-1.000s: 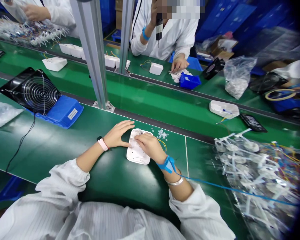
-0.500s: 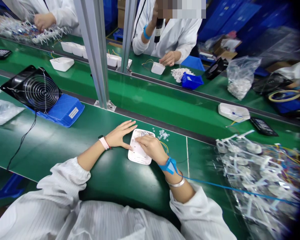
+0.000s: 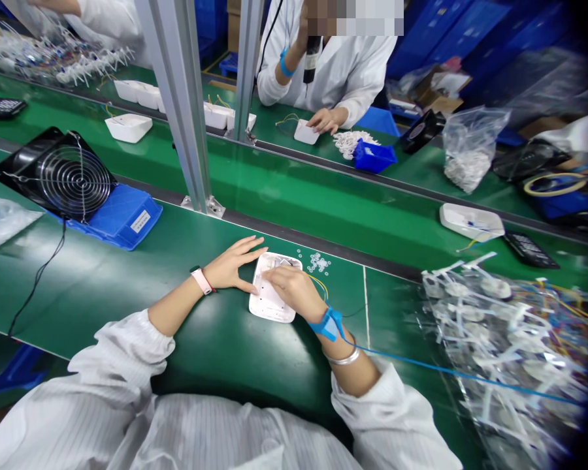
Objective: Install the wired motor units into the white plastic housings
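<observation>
A white plastic housing (image 3: 274,307) lies open side up on the green table, with yellow wires at its right. My left hand (image 3: 234,266) rests at its left edge, thumb and fingers spread apart. Over the housing, my right hand (image 3: 294,287) has its fingertips pinched together near the inner face; anything between them is too small to make out. Small clear rings (image 3: 318,263) are scattered just behind the housing. A blue strap with a cord is around my right wrist.
A fan (image 3: 81,176) leans on a blue bin (image 3: 132,215) at left. Bagged wired parts (image 3: 509,352) cover the right side. Beyond the metal post (image 3: 179,98), a conveyor (image 3: 284,189) carries white housings and black pieces. A person opposite holds a screwdriver (image 3: 311,62).
My hands keep nearly the same pose at the housing. On the conveyor, the white housings and the right black piece have shifted right. The far-left person's hand has moved away from the wired parts.
</observation>
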`<control>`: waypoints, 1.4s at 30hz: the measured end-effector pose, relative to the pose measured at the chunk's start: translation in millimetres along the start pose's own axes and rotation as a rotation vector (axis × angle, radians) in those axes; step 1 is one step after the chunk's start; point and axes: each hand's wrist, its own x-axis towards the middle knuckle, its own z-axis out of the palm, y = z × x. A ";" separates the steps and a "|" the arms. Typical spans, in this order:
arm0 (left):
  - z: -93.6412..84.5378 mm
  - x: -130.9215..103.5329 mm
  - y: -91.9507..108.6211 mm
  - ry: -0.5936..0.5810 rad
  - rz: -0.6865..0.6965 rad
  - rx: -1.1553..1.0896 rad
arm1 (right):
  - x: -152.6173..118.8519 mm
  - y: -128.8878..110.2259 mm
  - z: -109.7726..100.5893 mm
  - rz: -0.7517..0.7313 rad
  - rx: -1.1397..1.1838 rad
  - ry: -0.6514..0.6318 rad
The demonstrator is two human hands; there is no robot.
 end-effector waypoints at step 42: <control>-1.9 -2.6 8.6 -0.008 -0.072 0.026 | -2.3 4.5 12.8 -0.111 -0.112 0.252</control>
